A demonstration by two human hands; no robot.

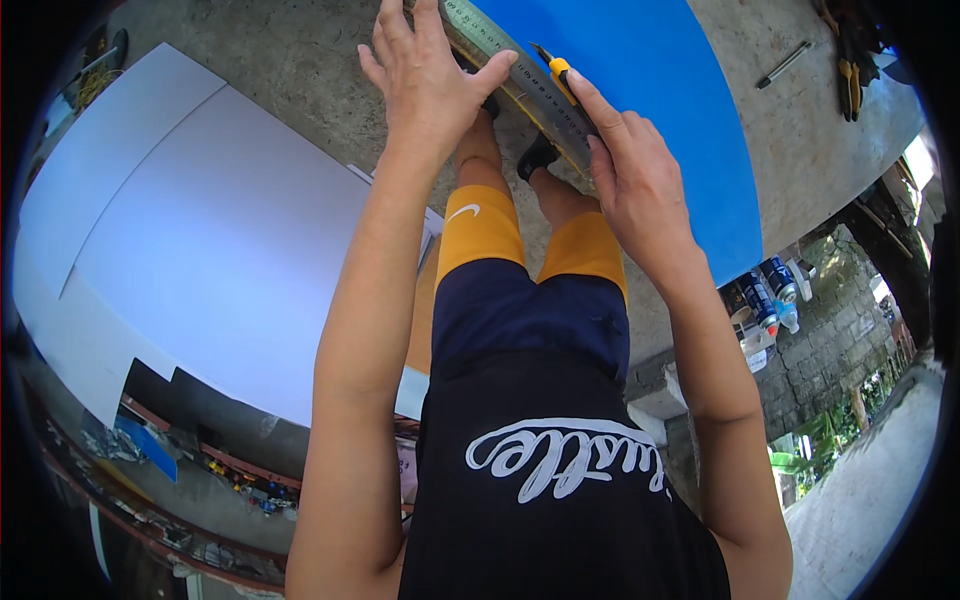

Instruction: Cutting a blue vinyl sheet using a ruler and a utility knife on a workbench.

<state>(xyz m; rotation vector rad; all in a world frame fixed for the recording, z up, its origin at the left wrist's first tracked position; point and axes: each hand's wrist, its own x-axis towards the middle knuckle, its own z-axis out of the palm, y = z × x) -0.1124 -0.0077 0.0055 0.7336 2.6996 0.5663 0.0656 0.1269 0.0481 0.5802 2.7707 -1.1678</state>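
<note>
Concrete floor (300,60), spray cans (765,290) beside blue sheet (660,90)

Ruler (520,75): dull grey metal, worn matt finish. Blue sheet (660,90): smooth, evenly matt, paper or plastic board. Utility knife (555,68): yellow plastic body. White sheets (200,230): smooth, matt. Concrete floor (300,60): rough, mottled grey. Shorts (530,300): soft cloth.
</note>
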